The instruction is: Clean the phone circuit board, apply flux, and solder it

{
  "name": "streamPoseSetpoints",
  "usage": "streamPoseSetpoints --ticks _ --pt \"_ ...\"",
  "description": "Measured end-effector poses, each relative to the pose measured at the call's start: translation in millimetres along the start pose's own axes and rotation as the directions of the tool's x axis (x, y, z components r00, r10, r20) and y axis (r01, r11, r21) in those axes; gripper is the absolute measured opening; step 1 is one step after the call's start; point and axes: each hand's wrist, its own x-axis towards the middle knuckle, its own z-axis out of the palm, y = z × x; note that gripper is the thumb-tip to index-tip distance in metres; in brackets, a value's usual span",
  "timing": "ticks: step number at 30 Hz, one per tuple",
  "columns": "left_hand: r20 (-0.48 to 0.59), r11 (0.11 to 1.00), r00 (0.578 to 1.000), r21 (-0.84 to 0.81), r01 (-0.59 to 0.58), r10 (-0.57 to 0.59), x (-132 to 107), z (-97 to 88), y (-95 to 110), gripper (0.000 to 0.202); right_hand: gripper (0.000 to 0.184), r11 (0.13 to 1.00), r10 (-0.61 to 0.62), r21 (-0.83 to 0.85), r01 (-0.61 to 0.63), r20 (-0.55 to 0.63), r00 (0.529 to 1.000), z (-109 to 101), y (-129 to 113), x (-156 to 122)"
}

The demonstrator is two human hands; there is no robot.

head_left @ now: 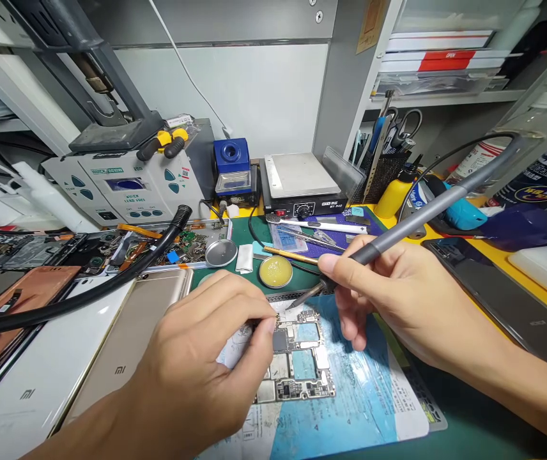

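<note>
My right hand (379, 281) is closed round the handle of a soldering iron (417, 217), whose pointed tip slants down over the top edge of a phone circuit board (278, 364). Thumb and fingertips of my left hand (216, 345) are pinched together above the board's upper left part. A bit of something dark shows at that pinch, too hidden to name. The board lies flat on a blue and white printed sheet (350, 396), with its left side partly covered by my left hand. Just behind it is an open round tin of yellow paste (276, 272).
Several phones (9, 383) lie at the left under a black hose (86, 297). A hot-air station (130, 185), a blue iron stand (231, 166) and a flat heating plate (302, 179) line the back. Bottles (542, 166) and a dark phone (503, 287) are at the right.
</note>
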Motion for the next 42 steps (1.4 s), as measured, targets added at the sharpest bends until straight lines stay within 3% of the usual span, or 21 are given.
streamPoseSetpoints --ticks 23,42 --pt "-0.053 1.0 0.999 0.015 -0.008 0.009 0.1 -0.2 1.3 0.018 0.047 0.998 0.059 0.007 -0.059 -0.069 0.996 4.8 -6.2 0.7" --pt "-0.052 1.0 0.999 0.012 -0.017 0.017 0.5 -1.0 0.6 0.017 0.048 0.998 0.063 -0.005 -0.063 -0.054 0.997 4.9 -5.8 0.4"
